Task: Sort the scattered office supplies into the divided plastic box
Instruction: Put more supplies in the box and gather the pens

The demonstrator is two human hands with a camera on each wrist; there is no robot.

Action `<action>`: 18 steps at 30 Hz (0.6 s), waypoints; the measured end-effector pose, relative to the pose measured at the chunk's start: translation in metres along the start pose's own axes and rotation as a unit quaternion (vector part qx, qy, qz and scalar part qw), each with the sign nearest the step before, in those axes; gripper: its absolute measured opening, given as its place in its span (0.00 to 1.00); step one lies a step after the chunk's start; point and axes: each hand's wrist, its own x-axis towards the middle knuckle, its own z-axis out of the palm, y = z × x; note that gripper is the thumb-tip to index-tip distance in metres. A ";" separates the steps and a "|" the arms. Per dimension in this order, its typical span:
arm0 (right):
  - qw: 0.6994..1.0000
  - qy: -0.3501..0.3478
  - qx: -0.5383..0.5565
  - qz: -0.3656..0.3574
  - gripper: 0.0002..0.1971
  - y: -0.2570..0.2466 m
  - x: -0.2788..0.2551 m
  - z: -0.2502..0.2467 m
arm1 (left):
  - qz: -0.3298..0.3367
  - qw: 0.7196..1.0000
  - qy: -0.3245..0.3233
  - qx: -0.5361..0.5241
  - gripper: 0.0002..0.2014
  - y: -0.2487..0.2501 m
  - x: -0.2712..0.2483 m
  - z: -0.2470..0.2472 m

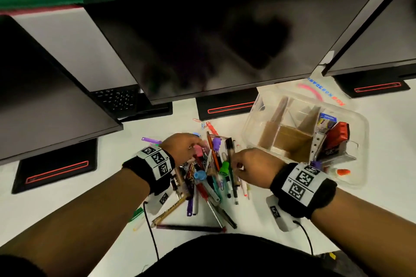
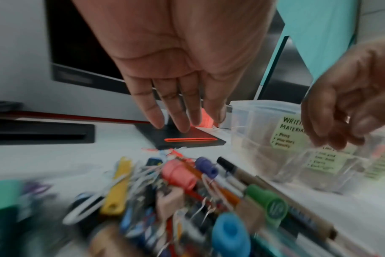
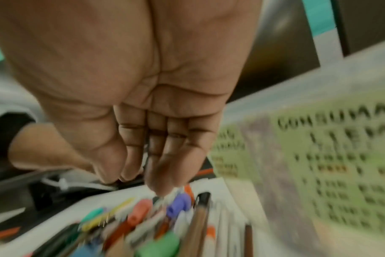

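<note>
A pile of pens, markers and paper clips (image 1: 208,189) lies on the white desk in front of me. My left hand (image 1: 199,144) hovers over the pile's far left part; its fingers (image 2: 158,120) are straight and hold nothing. My right hand (image 1: 235,163) hangs over the pile's right side near a green-capped marker (image 1: 224,167), its fingers (image 3: 158,180) loosely extended and empty. The clear divided box (image 1: 252,119) stands to the right, with cardboard dividers, green labels (image 2: 285,133) and a red stapler (image 1: 337,135) in a right compartment.
Three dark monitors (image 1: 202,40) on black stands (image 1: 225,107) line the back of the desk. A keyboard (image 1: 117,99) sits behind the left one. The box's clear lid (image 1: 315,90) lies behind the box. Thin cables (image 1: 150,227) trail from my wrists towards me.
</note>
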 end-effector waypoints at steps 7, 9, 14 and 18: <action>0.998 -0.034 -0.038 0.031 0.23 0.004 0.028 0.045 | -0.055 0.998 -0.027 0.011 0.17 -0.056 -0.038 0.023; 0.998 -0.024 -0.045 0.022 0.22 0.002 0.035 0.053 | -0.054 0.998 -0.017 -0.001 0.18 -0.069 -0.048 0.027; 0.998 -0.010 -0.047 0.041 0.20 0.001 0.047 0.061 | -0.091 0.996 0.022 0.004 0.18 -0.104 -0.072 0.038; 0.997 0.016 -0.045 0.063 0.20 0.002 0.052 0.059 | -0.134 0.991 0.020 0.017 0.19 -0.133 -0.082 0.044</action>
